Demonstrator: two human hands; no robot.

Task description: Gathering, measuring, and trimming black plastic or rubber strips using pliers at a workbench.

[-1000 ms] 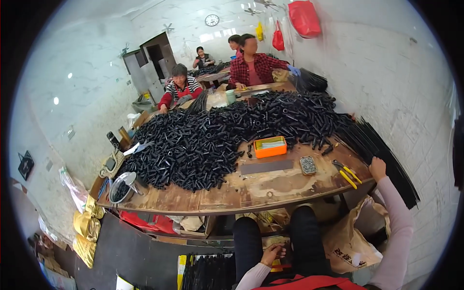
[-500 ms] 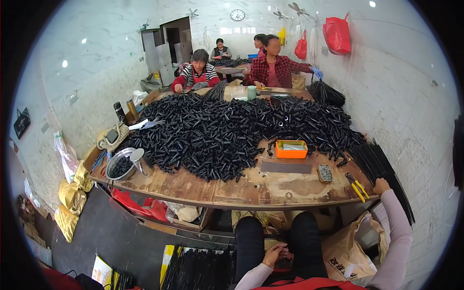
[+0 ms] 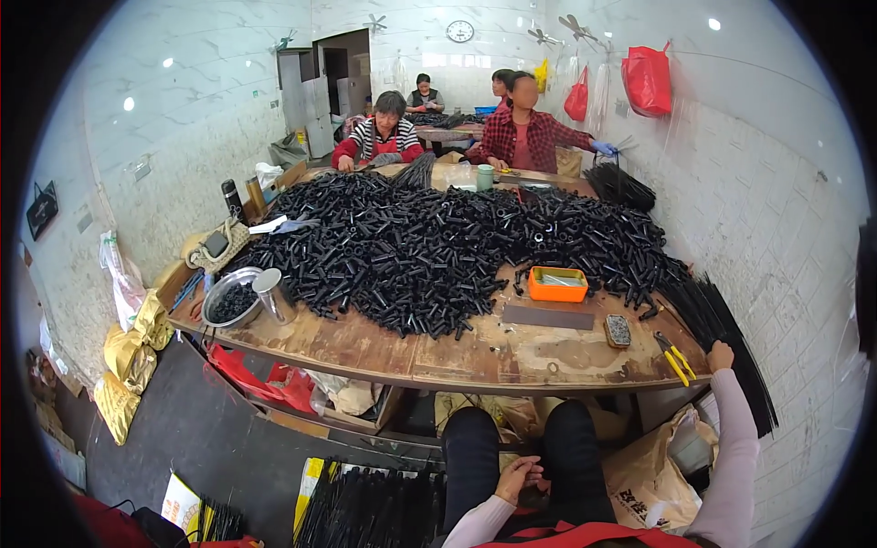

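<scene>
At the table's right edge, my right hand [image 3: 721,355] closes on the near part of a bundle of long, thin black rods [image 3: 723,324]. Its fingers are partly hidden against the dark rods. Over my lap hangs my left hand [image 3: 519,477], fingers loosely bent and a little apart, with no object visible in it. Yellow-handled pliers [image 3: 674,356] lie on the wood just left of my right hand. Beside them sits a small tin of tiny grey pieces [image 3: 618,331]. An orange box [image 3: 557,285] holding thin pale pins stands behind a flat dark bar [image 3: 548,316].
A large heap of short black tubular parts [image 3: 393,247] covers much of the wooden table [image 3: 475,361]. A metal bowl [image 3: 212,306] and steel cup [image 3: 271,292] stand at left. A paper sack [image 3: 653,475] sits below, right. Co-workers [image 3: 525,137] sit across the table.
The view has shifted slightly. My right hand stays at the rods and my left hand stays over my lap. The tools on the table keep their places.
</scene>
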